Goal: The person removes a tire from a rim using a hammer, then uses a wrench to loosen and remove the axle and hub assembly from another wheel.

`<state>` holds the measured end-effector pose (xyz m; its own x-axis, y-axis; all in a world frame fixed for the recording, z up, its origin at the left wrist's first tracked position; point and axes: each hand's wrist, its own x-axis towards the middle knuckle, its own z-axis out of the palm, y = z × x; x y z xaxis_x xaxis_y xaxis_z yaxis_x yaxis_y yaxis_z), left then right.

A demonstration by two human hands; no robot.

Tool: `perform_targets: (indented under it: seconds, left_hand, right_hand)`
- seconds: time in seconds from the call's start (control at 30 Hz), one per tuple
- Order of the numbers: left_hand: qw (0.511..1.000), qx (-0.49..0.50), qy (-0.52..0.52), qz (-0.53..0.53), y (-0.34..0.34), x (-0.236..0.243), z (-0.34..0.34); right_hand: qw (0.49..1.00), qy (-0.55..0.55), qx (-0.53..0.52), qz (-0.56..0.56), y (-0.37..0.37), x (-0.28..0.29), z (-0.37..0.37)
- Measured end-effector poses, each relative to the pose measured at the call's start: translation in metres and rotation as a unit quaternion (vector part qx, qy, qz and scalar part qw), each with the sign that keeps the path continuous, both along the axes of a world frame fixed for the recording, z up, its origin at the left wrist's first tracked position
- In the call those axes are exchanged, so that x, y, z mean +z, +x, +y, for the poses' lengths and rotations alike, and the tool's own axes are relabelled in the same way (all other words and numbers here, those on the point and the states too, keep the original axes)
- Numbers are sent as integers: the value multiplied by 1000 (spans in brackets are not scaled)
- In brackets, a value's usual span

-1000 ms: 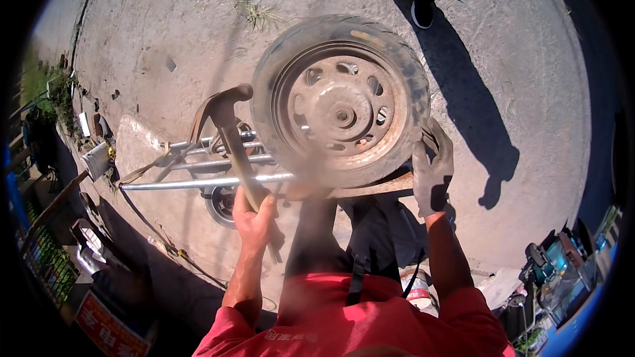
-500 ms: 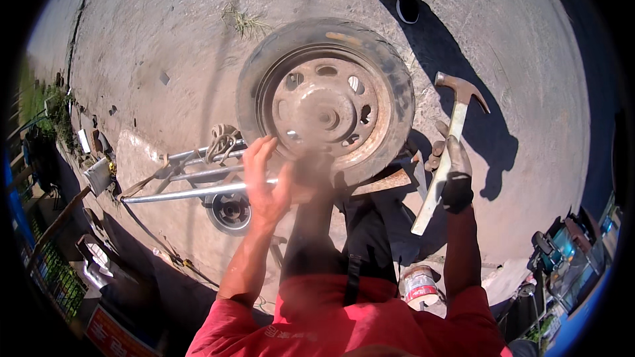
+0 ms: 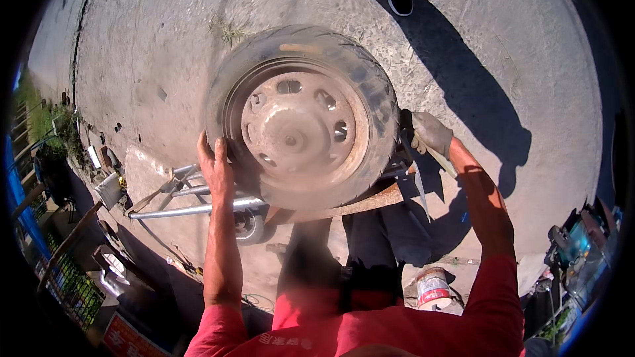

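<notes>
A worn tire on a rusty steel wheel rim (image 3: 291, 109) stands tilted in front of me, its dished, holed face toward me. My left hand (image 3: 217, 164) is bare, fingers stretched and slightly apart, at the tire's lower left edge; whether it presses on the rubber I cannot tell. Beyond the right edge, my gloved right hand (image 3: 433, 133) is closed round a claw hammer (image 3: 444, 162). Only part of its pale handle shows below the fist; the head is mostly hidden by the hand and tire.
Silver metal tubes (image 3: 188, 211) and a small wheel (image 3: 249, 226) lie left under the tire. A rusty metal piece (image 3: 364, 203) sits below it. Near my right leg stands a white-and-red bucket (image 3: 433, 289). Another person's shoes (image 3: 399, 1) are at the top.
The wheel has shifted left in view and its rim holes have turned. My left hand moved left along the tire; my right hand brought the hammer up and in beside the tire's right edge.
</notes>
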<state>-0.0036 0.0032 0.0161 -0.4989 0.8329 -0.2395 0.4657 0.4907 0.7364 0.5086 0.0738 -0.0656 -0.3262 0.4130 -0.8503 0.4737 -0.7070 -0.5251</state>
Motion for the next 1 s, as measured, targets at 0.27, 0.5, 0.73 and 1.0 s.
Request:
perform_targets:
  seconds: [0.27,0.5,0.73,1.0]
  left_hand:
    - [999,40,8,-13,-1,-17,-5]
    - [998,34,-39,39,8,-5,-4]
    - [994,87,-10,-62,-19,-28,-23]
    - [995,77,-63,26,-15,-29,-33]
  right_hand:
    - [965,173,177,88,-46,-4,27]
    - [925,303,108,202,-45,-16,32]
    - [978,58,-80,186,-59,-10,29]
    - [950,13,-182,254,-60,-33,15]
